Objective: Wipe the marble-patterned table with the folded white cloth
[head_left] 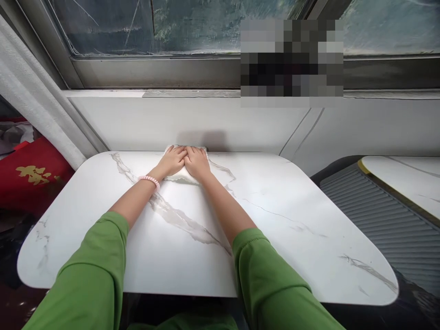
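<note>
A folded white cloth lies on the white marble-patterned table, close to the table's far edge by the wall. My left hand rests palm down on the cloth's left part, fingers stretched forward. Beside it, my right hand lies flat on the right part, and the fingertips of the two hands meet in the middle. Much of the cloth is hidden under them. A pink beaded bracelet circles my left wrist. Both arms reach forward in green sleeves.
Behind the table rise a white wall panel and a window. A pale curtain hangs at the left above a red bag with a gold print. At the right are a grey ribbed surface and another white tabletop.
</note>
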The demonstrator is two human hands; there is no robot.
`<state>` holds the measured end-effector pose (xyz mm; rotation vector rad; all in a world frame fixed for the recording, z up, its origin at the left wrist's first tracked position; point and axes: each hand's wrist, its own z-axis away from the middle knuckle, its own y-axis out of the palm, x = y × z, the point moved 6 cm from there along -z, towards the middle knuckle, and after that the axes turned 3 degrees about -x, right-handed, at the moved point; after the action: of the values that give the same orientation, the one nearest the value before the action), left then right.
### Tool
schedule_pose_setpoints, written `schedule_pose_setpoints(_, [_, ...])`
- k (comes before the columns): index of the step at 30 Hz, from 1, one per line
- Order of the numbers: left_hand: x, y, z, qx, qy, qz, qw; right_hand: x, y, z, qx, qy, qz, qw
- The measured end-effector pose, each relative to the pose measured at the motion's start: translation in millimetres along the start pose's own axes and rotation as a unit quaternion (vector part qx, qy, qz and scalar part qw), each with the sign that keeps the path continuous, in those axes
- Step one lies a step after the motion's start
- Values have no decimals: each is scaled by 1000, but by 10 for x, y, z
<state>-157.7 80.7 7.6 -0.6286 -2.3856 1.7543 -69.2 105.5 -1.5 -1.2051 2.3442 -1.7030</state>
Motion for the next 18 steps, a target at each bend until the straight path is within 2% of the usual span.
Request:
schedule_pose_setpoints(5, [37, 49, -2, -5, -15, -10, 1000, -11, 3, 8, -17, -19, -3, 1000])
schedule_pose_setpoints(9, [-36, 64, 131, 4, -41, -23, 999, 31, -28, 134, -9, -18, -4, 1000])
schedule_pose_setpoints(14, [-275, -2, 458, 5, -66, -50, 997, 193, -130, 428, 13, -41, -25, 999])
schedule_pose_setpoints(18, [-576, -115, 838, 20, -60, -60, 996, 381, -233, 852, 22, -40, -8, 999])
